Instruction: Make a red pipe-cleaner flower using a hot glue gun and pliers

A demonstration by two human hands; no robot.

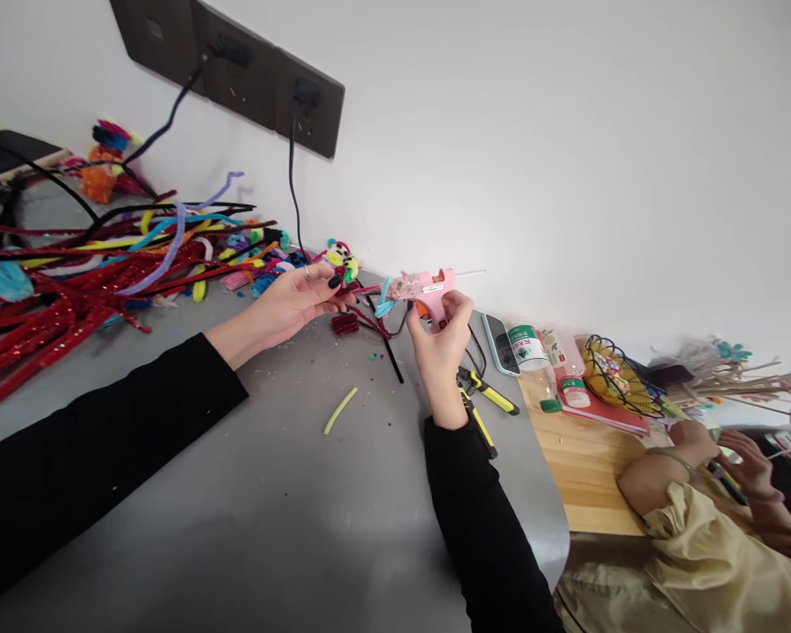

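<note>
My right hand (444, 347) is wrapped round the handle of a pink glue gun (439, 286), whose nozzle points left. A clear glue stick (478, 272) sticks out of its back, and light-blue fuzzy strands (385, 301) hang near its front. Between the fingers of my left hand (290, 306) is a dark red pipe cleaner piece (346, 276), close to the nozzle; its shape is partly hidden. Below lies a folded dark red pipe cleaner (344, 324). A short yellow-green pipe cleaner (340, 411) rests on the grey table (270, 510). Yellow-and-black pliers (488, 393) lie beside my right wrist.
Many coloured pipe cleaners (151, 255) are heaped at the left. Black cords run from the wall sockets (257, 75). A phone (500, 344), bottles (527, 345) and a yellow bag (610, 374) stand along the right. A co-worker's arm (659, 479) is at far right.
</note>
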